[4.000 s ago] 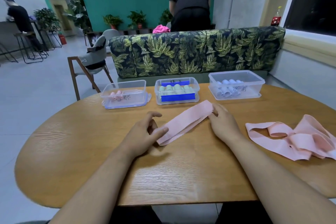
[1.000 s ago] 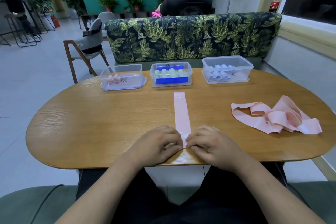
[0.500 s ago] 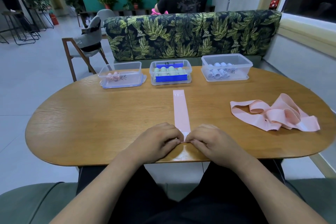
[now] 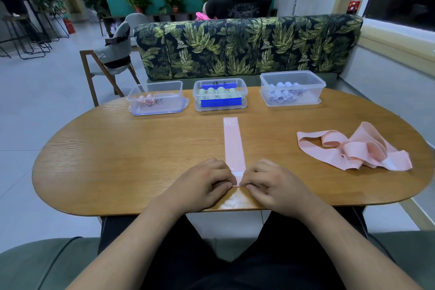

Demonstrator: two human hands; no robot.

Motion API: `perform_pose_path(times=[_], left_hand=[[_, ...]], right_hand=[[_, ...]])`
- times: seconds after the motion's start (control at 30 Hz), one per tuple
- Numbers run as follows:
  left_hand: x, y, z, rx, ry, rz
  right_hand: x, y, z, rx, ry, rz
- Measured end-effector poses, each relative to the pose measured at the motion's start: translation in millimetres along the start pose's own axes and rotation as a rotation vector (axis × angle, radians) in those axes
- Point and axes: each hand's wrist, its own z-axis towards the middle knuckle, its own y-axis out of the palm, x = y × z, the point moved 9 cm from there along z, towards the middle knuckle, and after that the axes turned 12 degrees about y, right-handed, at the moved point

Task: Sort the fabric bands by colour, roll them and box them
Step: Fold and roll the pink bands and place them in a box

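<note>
An oval wooden desk (image 4: 113, 172) stood before a leaf-print sofa (image 4: 247, 49). A pink band (image 4: 233, 146) lay flat, running from centre to 6 o'clock. There the left hand (image 4: 200, 186) and right hand (image 4: 275, 187) met knuckles-up, fingers (image 4: 224, 182) curled, pinching its near end. Rolling seemed barely started. Next it called for tight, even turns towards 12 o'clock, then the pink-roll box (image 4: 169, 92) at 11 o'clock.

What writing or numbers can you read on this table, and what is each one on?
"15": white print at the far end of the flat pink band; the small letters after it are too blurred.
Black handwriting on the left plastic box, middle plastic box and right plastic box: too small to read.
</note>
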Motion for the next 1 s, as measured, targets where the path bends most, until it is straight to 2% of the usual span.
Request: perform_pose_path(times=[0.27,0.43,0.57,0.87,1.0], left_hand=[[-5,-1,-3,0.072,-0.061,0.034],[-7,-1,-2,0.091,-0.104,0.05],[-18,1,0,0.133,-0.168,-0.015],[-9,2,2,0.071,-0.098,0.031],[-8,1,0,0.078,-0.094,0.019]], right_hand=[[8,-3,2,0.033,0.084,0.047],[11,0,4,0.038,0.113,-0.004],[12,0,4,0.059,0.11,-0.029],[9,-2,3,0.074,0.093,-0.07],[-1,-1,-1,0.056,-0.009,-0.086]])
